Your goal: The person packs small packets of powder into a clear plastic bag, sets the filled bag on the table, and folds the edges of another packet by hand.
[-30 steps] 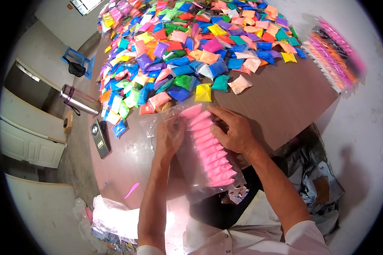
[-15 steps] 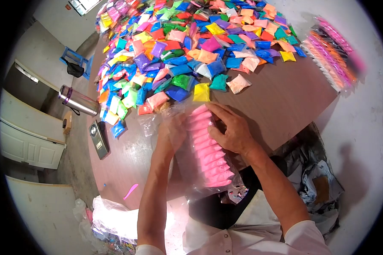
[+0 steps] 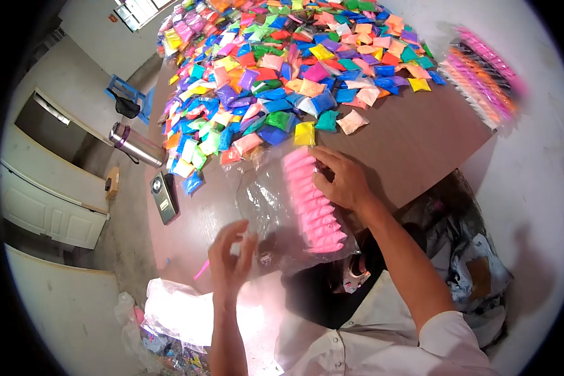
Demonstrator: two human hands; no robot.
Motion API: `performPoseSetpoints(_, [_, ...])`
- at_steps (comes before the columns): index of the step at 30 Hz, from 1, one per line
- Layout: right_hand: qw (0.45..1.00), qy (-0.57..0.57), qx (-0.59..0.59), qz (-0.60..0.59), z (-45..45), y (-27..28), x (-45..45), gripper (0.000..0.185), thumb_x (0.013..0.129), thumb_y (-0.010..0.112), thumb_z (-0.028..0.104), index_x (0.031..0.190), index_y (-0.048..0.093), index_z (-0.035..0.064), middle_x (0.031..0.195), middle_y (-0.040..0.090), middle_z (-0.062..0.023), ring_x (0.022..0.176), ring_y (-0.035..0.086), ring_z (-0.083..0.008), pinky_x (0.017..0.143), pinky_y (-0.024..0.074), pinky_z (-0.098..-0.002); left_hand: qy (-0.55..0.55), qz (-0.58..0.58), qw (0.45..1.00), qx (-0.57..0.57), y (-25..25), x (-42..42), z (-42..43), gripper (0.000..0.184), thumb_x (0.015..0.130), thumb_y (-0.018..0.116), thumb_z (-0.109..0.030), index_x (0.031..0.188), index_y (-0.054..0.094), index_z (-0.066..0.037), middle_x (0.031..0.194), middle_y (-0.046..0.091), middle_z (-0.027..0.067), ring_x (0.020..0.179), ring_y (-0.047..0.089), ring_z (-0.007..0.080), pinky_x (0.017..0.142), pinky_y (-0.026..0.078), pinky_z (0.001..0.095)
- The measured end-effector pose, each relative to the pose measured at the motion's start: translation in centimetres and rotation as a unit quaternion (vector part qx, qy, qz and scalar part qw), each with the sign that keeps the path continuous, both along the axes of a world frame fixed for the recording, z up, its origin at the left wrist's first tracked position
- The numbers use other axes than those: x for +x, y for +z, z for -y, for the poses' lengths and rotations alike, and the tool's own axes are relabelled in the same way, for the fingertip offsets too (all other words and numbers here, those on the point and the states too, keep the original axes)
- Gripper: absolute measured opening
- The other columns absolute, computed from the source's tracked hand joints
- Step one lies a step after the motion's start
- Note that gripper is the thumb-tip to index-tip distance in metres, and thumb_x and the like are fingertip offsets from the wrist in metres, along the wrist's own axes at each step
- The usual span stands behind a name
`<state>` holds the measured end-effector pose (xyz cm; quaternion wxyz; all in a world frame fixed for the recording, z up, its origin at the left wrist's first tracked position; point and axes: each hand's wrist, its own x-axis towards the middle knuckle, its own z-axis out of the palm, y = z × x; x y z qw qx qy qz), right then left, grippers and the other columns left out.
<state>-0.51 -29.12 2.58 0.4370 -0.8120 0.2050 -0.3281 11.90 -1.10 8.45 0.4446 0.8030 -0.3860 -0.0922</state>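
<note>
A clear plastic bag [image 3: 260, 194] lies at the near edge of the table, with a row of pink packets [image 3: 316, 207] standing close together along its right side. My right hand [image 3: 343, 178] grips the upper right of that row, thumb and fingers bent against the packets. Its left part is loose film, wrinkled and shiny. Apart from the film, just off its lower left, my left hand [image 3: 233, 250] holds nothing; its fingers are curved and spread, a little blurred. Partly behind this hand lies a thin pink strip [image 3: 201, 270].
Many small coloured packets [image 3: 276, 94] are heaped across the far table [image 3: 413, 135]. A steel flask [image 3: 138, 145] and a dark phone-like device [image 3: 163, 199] lie at the left. Filled bags of coloured rows [image 3: 482, 78] sit at the right edge. White plastic [image 3: 175, 310] hangs below left.
My left hand has let go of the bag's upper left and moved down towards me, its fingers opening. The film there now lies spread out. My right hand stays on the pink packets.
</note>
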Motion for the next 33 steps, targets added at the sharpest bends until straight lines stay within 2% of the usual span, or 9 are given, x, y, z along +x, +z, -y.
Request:
performPoseSetpoints(1, [1.000, -0.001, 0.018, -0.021, -0.2, 0.2, -0.1, 0.047, 0.089, 0.067, 0.020, 0.134, 0.067, 0.0078, 0.133, 0.069, -0.0122, 0.115, 0.069, -0.0327, 0.099, 0.0555, -0.0392, 0.004, 0.016, 1.000, -0.021, -0.1, -1.9, -0.8, 0.034, 0.090, 0.079, -0.014, 0.118, 0.071, 0.004, 0.118, 0.073, 0.0160, 0.102, 0.071, 0.0267, 0.089, 0.055, 0.0383])
performPoseSetpoints(3, [1.000, -0.019, -0.021, -0.009, -0.5, -0.1, -0.1, 0.047, 0.089, 0.067, 0.022, 0.134, 0.067, 0.0082, 0.133, 0.069, -0.0117, 0.114, 0.069, -0.0325, 0.099, 0.0551, -0.0399, -0.027, 0.145, 0.989, 0.024, -0.5, -4.8, -1.9, 0.037, 0.087, 0.082, -0.017, 0.117, 0.072, 0.002, 0.119, 0.073, 0.0170, 0.109, 0.069, 0.0316, 0.095, 0.052, 0.0423])
performPoseSetpoints(6, [0.995, -0.073, -0.072, -0.005, -1.6, -0.8, -0.5, 0.048, 0.089, 0.067, 0.024, 0.134, 0.067, 0.0079, 0.134, 0.068, -0.0112, 0.114, 0.068, -0.0328, 0.099, 0.0544, -0.0417, -0.048, 0.215, 0.974, 0.060, -1.9, -7.8, -1.6, 0.042, 0.083, 0.085, -0.017, 0.120, 0.071, -0.002, 0.119, 0.073, 0.0159, 0.115, 0.065, 0.0346, 0.102, 0.046, 0.0453])
performPoseSetpoints(11, [0.977, -0.169, -0.115, -0.056, -4.3, 0.1, -4.2, 0.049, 0.091, 0.069, 0.029, 0.133, 0.067, 0.0029, 0.137, 0.065, -0.0141, 0.108, 0.069, -0.0338, 0.096, 0.0550, -0.0414, 0.002, 0.257, 0.964, 0.063, -4.7, -3.4, -2.1, 0.030, 0.083, 0.081, -0.012, 0.110, 0.071, -0.006, 0.117, 0.073, 0.0136, 0.114, 0.065, 0.0352, 0.102, 0.046, 0.0476])
performPoseSetpoints(13, [0.980, -0.176, -0.063, -0.072, -5.8, 1.3, -6.0, 0.049, 0.090, 0.070, 0.033, 0.129, 0.067, 0.0033, 0.134, 0.065, -0.0154, 0.119, 0.065, -0.0373, 0.099, 0.0539, -0.0448, 0.049, 0.309, 0.949, 0.047, -5.2, -1.0, -1.7, 0.027, 0.086, 0.077, -0.014, 0.112, 0.071, -0.007, 0.122, 0.072, 0.0140, 0.115, 0.065, 0.0349, 0.103, 0.045, 0.0478])
performPoseSetpoints(16, [0.978, -0.181, -0.065, -0.082, -8.1, 1.7, -8.0, 0.049, 0.092, 0.070, 0.035, 0.129, 0.067, 0.0037, 0.132, 0.066, -0.0174, 0.115, 0.066, -0.0366, 0.097, 0.0546, -0.0438, 0.126, 0.334, 0.933, 0.035, -4.8, 2.0, -0.9, 0.033, 0.089, 0.076, -0.015, 0.120, 0.070, -0.006, 0.130, 0.068, 0.0163, 0.121, 0.063, 0.0370, 0.104, 0.047, 0.0495])
performPoseSetpoints(20, [0.987, -0.131, 0.004, -0.088, -11.6, 2.0, -10.3, 0.046, 0.093, 0.070, 0.033, 0.129, 0.068, 0.0038, 0.130, 0.067, -0.0181, 0.111, 0.068, -0.0356, 0.096, 0.0552, -0.0432, 0.123, 0.301, 0.945, -0.035, -2.4, 0.4, -1.4, 0.037, 0.090, 0.077, -0.014, 0.125, 0.067, -0.003, 0.132, 0.066, 0.0185, 0.122, 0.061, 0.0405, 0.102, 0.051, 0.0500])
performPoseSetpoints(22, [0.987, -0.136, -0.074, -0.049, -12.2, 1.0, -11.0, 0.043, 0.092, 0.073, 0.023, 0.128, 0.069, -0.0002, 0.122, 0.070, -0.0171, 0.091, 0.072, -0.0274, 0.088, 0.0570, -0.0383, 0.093, 0.300, 0.948, -0.051, -2.6, -1.8, -2.0, 0.039, 0.089, 0.079, -0.014, 0.125, 0.067, -0.003, 0.132, 0.066, 0.0192, 0.122, 0.061, 0.0401, 0.103, 0.051, 0.0491])
performPoseSetpoints(33, [0.985, -0.172, 0.024, -0.017, -11.3, -2.6, -16.9, 0.030, 0.094, 0.070, 0.017, 0.119, 0.073, -0.0004, 0.121, 0.071, -0.0176, 0.092, 0.073, -0.0282, 0.084, 0.0589, -0.0369, 0.000, 0.323, 0.946, -0.014, -5.4, -3.9, -1.3, 0.057, 0.083, 0.086, -0.022, 0.132, 0.063, -0.004, 0.139, 0.062, 0.0206, 0.127, 0.057, 0.0425, 0.108, 0.047, 0.0507])
